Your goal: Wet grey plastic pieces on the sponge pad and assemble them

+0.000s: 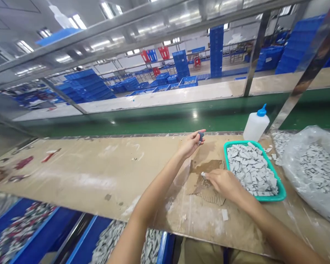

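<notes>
While the left hand [191, 143] is raised above the bench [99, 176], its grip is closed, thumb and fingertips pinching a small dark piece [200, 136]. The right hand [222, 181] rests low on a torn patch of cardboard [206, 167], fingers nearly closed on a small pale piece [203, 175] pressed to it, just beside the green tray [281, 190] of grey pieces [250, 167].
</notes>
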`<state>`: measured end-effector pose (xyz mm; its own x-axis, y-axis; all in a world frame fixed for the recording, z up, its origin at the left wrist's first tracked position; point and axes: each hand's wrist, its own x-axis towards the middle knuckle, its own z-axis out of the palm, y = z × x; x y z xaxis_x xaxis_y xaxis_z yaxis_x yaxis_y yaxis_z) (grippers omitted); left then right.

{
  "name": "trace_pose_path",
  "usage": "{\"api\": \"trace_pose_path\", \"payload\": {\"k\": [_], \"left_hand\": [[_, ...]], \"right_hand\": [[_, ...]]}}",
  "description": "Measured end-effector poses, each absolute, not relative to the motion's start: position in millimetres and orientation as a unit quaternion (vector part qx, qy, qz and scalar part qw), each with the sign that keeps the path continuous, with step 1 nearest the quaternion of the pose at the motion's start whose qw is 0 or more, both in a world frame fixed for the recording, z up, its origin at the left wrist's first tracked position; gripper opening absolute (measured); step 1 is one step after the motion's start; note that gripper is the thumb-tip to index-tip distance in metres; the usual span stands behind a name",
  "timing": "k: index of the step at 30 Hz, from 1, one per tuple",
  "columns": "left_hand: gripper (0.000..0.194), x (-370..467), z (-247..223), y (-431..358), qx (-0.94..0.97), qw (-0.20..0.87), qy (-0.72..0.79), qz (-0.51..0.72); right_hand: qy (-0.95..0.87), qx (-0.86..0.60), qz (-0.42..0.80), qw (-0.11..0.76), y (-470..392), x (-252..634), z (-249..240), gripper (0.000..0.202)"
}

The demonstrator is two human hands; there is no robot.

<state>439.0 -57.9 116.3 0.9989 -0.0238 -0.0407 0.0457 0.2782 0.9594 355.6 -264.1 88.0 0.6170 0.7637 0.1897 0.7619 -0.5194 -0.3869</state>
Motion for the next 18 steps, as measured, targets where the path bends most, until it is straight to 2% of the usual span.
{"api": "trace_pose_path", "payload": {"k": [2,5,8,13,18], "left_hand": [[0.053,403.6,110.8,-47.1,0.574,0.819,0.010,0.001],[0.055,370.1,98.1,-36.5,0.589,0.802,0.066,0.077],[0.046,356.2,88.0,-32.4,0.635,0.760,0.099,0.098],[0.024,347.4,89.3,-42.5,0.687,0.723,0.044,0.046],[0.017,336.2,89.6,-60.8,0.689,0.724,0.000,-0.018]], "right_hand": [[-0.444,-0.862,-0.018,0.244,-266.3,356.9,85.1,0.024],[-0.452,-0.846,-0.046,0.279,-269.5,358.7,81.3,0.023],[-0.450,-0.826,-0.072,0.332,-271.2,358.9,83.5,0.024],[-0.400,-0.781,-0.174,0.447,-270.0,355.9,100.4,0.021],[-0.380,-0.766,-0.220,0.469,-270.2,354.8,110.4,0.020]]}}
